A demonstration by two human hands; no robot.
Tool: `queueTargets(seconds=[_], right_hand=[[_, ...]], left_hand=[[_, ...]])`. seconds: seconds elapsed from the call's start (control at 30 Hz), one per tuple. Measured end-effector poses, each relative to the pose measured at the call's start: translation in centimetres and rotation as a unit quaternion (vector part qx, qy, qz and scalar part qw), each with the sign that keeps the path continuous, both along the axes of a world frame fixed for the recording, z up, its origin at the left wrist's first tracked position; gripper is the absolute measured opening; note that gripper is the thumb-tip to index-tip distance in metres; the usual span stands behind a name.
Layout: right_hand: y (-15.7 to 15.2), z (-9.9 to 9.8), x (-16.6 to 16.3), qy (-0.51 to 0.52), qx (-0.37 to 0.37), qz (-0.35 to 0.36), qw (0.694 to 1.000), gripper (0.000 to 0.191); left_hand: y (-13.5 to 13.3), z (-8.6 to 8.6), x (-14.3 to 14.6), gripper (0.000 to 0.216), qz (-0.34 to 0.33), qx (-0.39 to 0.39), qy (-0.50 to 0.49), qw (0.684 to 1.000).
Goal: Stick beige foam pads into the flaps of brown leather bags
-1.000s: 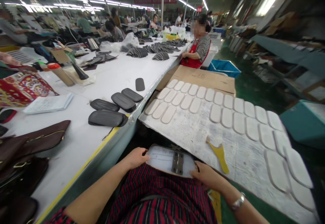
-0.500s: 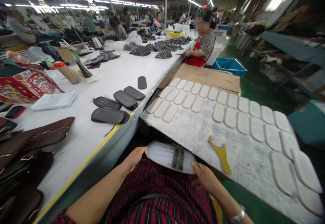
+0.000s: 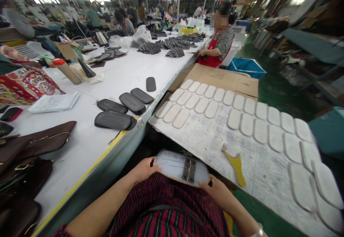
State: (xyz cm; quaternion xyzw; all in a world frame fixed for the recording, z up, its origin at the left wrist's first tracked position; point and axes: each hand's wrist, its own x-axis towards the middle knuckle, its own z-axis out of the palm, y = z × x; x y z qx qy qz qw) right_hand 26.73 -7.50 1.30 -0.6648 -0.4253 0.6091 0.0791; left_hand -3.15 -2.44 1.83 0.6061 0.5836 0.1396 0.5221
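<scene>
An oval panel with a pale, translucent face, pencil-like lines and a dark rim is held level just above my lap. Across its right part lies a dark rectangular plate with round dots near its corners. My left hand grips the panel's left end, thumb on top and fingers underneath. At the opposite end, my right hand pinches the near right edge with its thumb on the face. The fingers beneath the panel are mostly hidden.
On the board to the right lie a yellow forked tool and rows of white oval pieces. Dark oval pieces are stacked on the white table at left, near brown leather bags. A co-worker in a red apron stands beyond.
My left thumb has come further onto the panel's face. My right hand has shifted slightly along the right end, and the panel has turned a little. The camera view has moved slightly.
</scene>
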Motion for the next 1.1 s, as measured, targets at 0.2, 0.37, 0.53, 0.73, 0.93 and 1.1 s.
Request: queueTargets(seconds=[0.2, 0.37, 0.53, 0.73, 0.93, 1.1], right_hand=[[1.2, 0.3, 1.3, -0.205, 0.124, 0.139, 0.961, 0.036], [1.4, 0.2, 1.4, -0.256, 0.181, 0.231, 0.921, 0.026], [1.2, -0.7, 1.6, -0.187, 0.114, 0.161, 0.962, 0.03], [1.3, -0.1, 1.7, -0.046, -0.019, 0.03, 0.998, 0.041], [1.5, 1.3, 2.3, 0.056, -0.067, -0.08, 0.993, 0.045], [1.6, 0.7, 2.8, 0.06, -0.077, -0.13, 0.987, 0.039]], left_hand=[[1.9, 0.5, -0.1, 0.019, 0.04, 0.067, 0.133, 0.988], [2.9, -0.4, -0.3, 0.017, 0.069, -0.013, 0.088, 0.994], [2.6, -0.3, -0.5, 0.02, 0.094, -0.128, -0.004, 0.987], [1.8, 0.9, -1.2, 0.044, 0.101, -0.178, -0.048, 0.978], [1.8, 0.9, -0.6, 0.038, -0.069, 0.074, 0.201, 0.974], [2.3, 0.2, 0.1, 0.032, -0.12, 0.122, 0.322, 0.931]])
